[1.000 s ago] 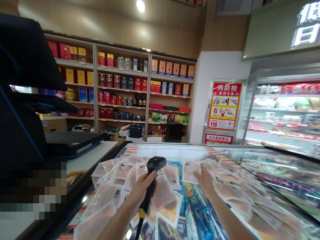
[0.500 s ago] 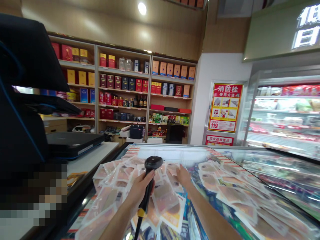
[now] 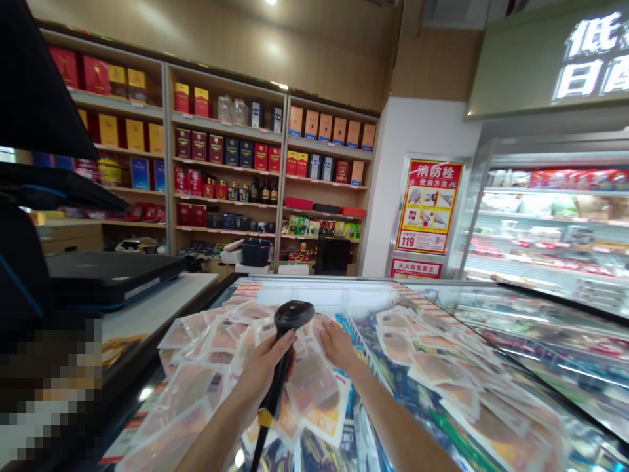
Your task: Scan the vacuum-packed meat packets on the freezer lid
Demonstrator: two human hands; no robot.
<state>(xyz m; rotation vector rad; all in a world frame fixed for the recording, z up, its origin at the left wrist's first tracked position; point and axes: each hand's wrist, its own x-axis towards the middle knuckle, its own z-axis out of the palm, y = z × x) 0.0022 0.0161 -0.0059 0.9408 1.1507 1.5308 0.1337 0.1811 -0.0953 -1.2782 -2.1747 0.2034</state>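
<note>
My left hand (image 3: pixel 270 367) is wrapped round the handle of a black barcode scanner (image 3: pixel 293 316); its head points up and away, and its cable hangs toward me. Beside it, my right hand (image 3: pixel 337 344) bends its fingers over the edge of a clear flat packet (image 3: pixel 320 320) at the far right of the pile; its fingertips are partly hidden. Under both hands lie overlapping clear packets (image 3: pixel 196 387) with pinkish-tan contents. A yellow and white printed packet (image 3: pixel 327 416) shows below the scanner.
The packets rest on the glass top of a chest freezer, with a second spread of packets (image 3: pixel 457 373) to the right. At left stand a black monitor (image 3: pixel 44 85) and a flat black box (image 3: pixel 113 275). Behind are shelves of boxed goods (image 3: pixel 226 151) and a lit display fridge (image 3: pixel 550 229).
My right hand has moved left and inward over the packets, nearer the scanner. The left hand keeps the scanner in about the same place. The view has turned slightly right.
</note>
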